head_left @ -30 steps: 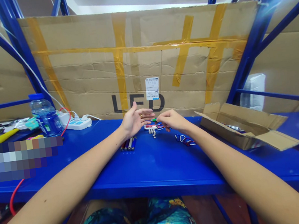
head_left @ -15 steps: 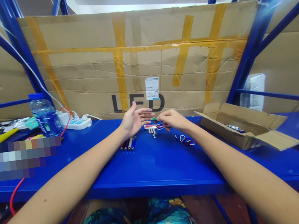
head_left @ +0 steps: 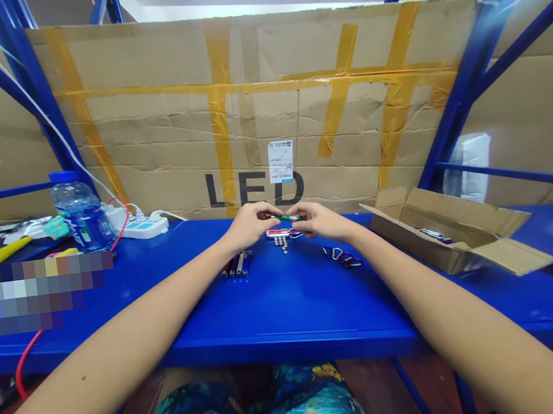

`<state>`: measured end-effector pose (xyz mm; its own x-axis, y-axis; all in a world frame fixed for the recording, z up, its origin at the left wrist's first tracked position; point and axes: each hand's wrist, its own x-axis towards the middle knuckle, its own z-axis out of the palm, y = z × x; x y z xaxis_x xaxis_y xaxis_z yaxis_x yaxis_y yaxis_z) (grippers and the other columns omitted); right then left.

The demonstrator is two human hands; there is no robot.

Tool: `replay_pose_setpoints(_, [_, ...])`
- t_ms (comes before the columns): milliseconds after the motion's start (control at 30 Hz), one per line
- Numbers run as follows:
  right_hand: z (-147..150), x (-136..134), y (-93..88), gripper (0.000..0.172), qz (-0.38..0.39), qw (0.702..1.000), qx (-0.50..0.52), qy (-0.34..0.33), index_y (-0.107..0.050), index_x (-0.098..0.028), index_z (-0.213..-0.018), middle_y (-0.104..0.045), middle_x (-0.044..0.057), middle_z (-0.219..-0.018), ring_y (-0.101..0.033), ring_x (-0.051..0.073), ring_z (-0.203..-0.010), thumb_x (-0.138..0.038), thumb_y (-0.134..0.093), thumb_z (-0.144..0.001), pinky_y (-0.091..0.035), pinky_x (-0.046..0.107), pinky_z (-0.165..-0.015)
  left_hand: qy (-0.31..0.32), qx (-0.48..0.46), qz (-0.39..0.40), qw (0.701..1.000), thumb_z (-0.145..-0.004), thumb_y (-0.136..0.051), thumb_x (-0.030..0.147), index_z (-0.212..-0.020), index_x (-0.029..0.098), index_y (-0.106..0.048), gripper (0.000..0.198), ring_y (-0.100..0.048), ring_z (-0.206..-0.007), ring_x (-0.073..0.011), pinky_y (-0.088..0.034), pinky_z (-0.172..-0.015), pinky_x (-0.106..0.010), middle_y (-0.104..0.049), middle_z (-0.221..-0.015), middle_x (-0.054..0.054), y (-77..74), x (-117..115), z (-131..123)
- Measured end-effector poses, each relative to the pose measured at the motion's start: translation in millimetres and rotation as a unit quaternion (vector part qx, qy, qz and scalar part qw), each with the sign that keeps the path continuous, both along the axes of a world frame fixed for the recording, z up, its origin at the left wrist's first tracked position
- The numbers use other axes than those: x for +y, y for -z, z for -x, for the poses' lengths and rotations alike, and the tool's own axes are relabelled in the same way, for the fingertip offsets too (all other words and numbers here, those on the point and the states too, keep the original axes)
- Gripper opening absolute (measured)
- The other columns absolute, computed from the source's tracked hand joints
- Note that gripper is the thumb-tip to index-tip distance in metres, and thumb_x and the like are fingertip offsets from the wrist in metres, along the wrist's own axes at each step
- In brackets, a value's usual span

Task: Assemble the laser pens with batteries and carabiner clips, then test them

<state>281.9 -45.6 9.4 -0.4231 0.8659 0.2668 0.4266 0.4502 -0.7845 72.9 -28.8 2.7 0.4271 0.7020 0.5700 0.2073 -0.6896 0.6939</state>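
Observation:
Between both hands, a slim green metal tube (head_left: 286,218), like a small flashlight body, is held level above the blue table. My left hand (head_left: 251,226) pinches its left end with thumb and fingers. On its right end, my right hand (head_left: 319,220) is closed too. Just below the hands lie a red-and-silver small flashlight (head_left: 278,233) and several button cells (head_left: 281,242) in a cluster. Several dark, silver and blue tubes (head_left: 238,264) lie side by side near my left wrist. Several carabiner clips (head_left: 342,256) rest by my right forearm.
An open cardboard box (head_left: 432,241) with metallic items inside stands at the right. On the left are a blue-capped bottle (head_left: 83,214), a white power strip (head_left: 143,228) and a red cable (head_left: 25,355). A large cardboard sheet (head_left: 166,133) closes off the back.
My left hand, open with fingers stretched out before, has closed on the left end of the green tube. The right hand still holds the tube, which now shows more between the hands.

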Motion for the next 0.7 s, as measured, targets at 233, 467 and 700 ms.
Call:
replay_pose_setpoints(233, [-10, 36, 11.6, 0.02, -0.18, 0.972, -0.131, 0.069, -0.069, -0.014, -0.095, -0.07, 0.008, -0.095, -0.062, 0.019, -0.086, -0.008, -0.054, -0.084, -0.047, 0.032, -0.08, -0.083, 0.058, -0.031, 0.994, -0.074, -0.064, 0.015, -0.092, 0.015, -0.073, 0.02, -0.065, -0.081, -0.0166, -0.05, -0.076, -0.029, -0.072, -0.09, -0.007, 6.0, 24, 0])
replay_pose_setpoints(467, [-3, 66, 6.9, 0.028, -0.231, 0.934, -0.257, 0.09, -0.073, -0.013, -0.105, -0.072, 0.014, -0.104, -0.063, 0.025, -0.098, -0.006, -0.055, -0.084, -0.046, 0.033, -0.086, -0.131, 0.142, -0.039, 0.98, -0.079, -0.062, 0.018, -0.09, 0.014, -0.074, 0.017, -0.066, -0.086, -0.0192, -0.048, -0.078, -0.029, -0.074, -0.091, -0.008, 4.9, 57, -2])
replay_pose_setpoints(700, [1, 91, 19.3, 0.03, -0.18, 0.939, -0.278, 0.091, -0.075, -0.013, -0.101, -0.074, 0.011, -0.098, -0.065, 0.022, -0.093, -0.004, -0.052, -0.084, -0.046, 0.027, -0.082, -0.149, 0.195, 0.003, 0.969, -0.079, -0.062, 0.02, -0.083, 0.013, -0.074, 0.015, -0.064, -0.079, -0.0207, -0.045, -0.073, -0.031, -0.073, -0.083, -0.009, 12.5, 84, -7])
